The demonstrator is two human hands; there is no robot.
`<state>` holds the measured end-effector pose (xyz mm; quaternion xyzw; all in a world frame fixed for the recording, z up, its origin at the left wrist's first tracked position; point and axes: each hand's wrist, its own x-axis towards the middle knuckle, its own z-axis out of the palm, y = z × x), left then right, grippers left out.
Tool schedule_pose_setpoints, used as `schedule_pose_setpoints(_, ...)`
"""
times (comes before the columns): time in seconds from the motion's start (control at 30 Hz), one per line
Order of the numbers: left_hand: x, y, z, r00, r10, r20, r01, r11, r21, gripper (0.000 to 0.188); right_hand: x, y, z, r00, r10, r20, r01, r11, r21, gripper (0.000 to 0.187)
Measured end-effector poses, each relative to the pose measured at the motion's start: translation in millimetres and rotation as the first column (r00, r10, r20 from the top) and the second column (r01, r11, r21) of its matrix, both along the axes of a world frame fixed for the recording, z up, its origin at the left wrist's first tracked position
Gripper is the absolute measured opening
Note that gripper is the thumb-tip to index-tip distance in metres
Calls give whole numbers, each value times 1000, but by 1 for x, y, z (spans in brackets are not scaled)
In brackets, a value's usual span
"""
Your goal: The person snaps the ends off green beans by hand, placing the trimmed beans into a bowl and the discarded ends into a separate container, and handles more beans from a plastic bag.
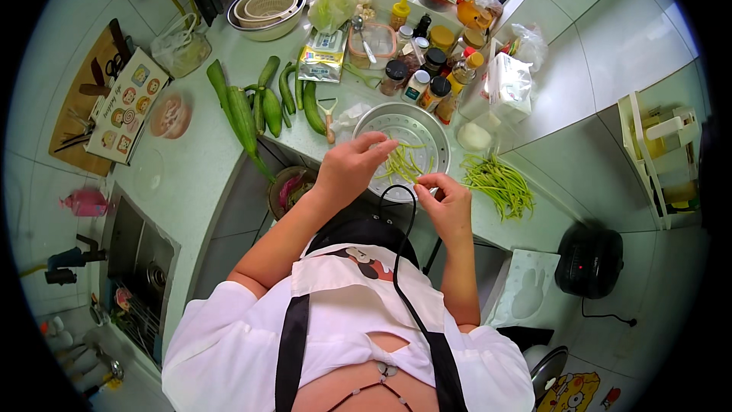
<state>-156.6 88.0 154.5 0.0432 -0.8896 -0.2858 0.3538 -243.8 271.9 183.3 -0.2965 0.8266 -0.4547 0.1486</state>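
A round metal colander (432, 130) sits at the counter edge before me, with short lengths of thin green stalks (404, 162) in it. My left hand (349, 166) is over its left rim, fingers stretched toward the pieces; I see nothing held in it. At the colander's front right edge, my right hand (447, 202) is closed in a pinch, thumb against forefinger. What it pinches is too small to make out. A pile of long thin green stalks (499, 187) lies right of the colander. A wooden-handled peeler (329, 120) lies beyond my left hand.
Loofah-like green gourds (242, 118) and smaller green vegetables (272, 111) lie to the left. Several spice jars and bottles (436, 61) stand behind the colander. A bin (288, 191) is below the counter edge. The sink (137, 252) is far left, a black cooker (589, 261) far right.
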Motion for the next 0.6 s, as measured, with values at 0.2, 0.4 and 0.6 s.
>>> schedule_pose_setpoints(0.2,1,1,-2,1000,15,-10,-16,998,-62,23,6,-3,6,992,17,-129,-17,1000,0,13)
schedule_pose_setpoints(0.4,-3,14,-20,996,82,-22,-73,955,289,13,23,-13,4,978,17,-208,-42,992,-115,12)
schedule_pose_setpoints(0.6,-3,32,-19,996,-85,-18,60,531,845,17,25,-19,-10,936,105,-336,-153,981,-118,11)
